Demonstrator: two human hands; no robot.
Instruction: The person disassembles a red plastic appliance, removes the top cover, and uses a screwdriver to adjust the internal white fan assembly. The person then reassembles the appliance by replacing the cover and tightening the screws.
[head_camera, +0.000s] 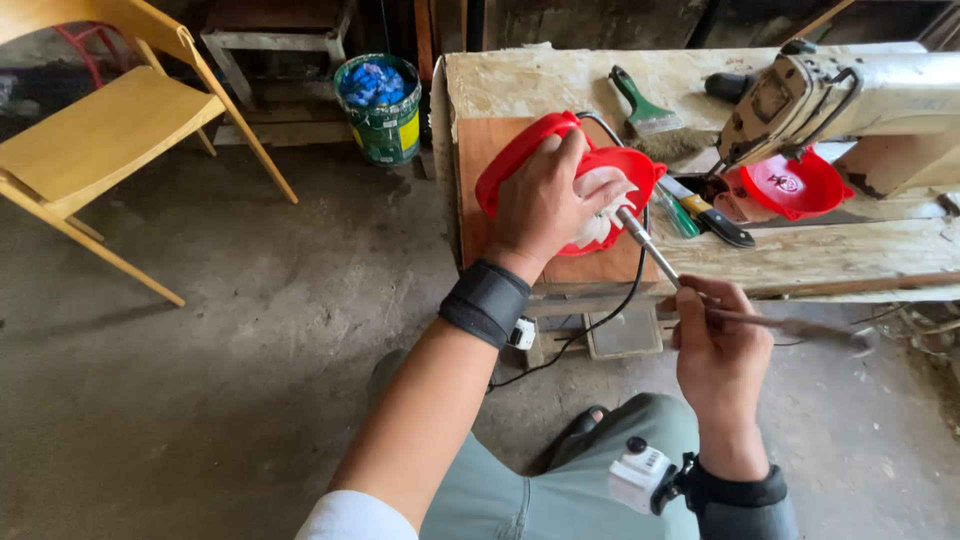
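My left hand grips a red round plastic part with white pieces inside, held over a brown board at the left end of the worktable. My right hand holds a thin metal tool, like a screwdriver shaft, in its closed fingers. The tool's tip points up and left into the white inside of the red part. Both wrists wear dark bands with small devices.
A cream sewing machine head lies on the worn table, beside a red bowl-shaped cover, a green-handled brush and screwdrivers. A wooden chair and a green bucket stand on the concrete floor at left. A black cable hangs down.
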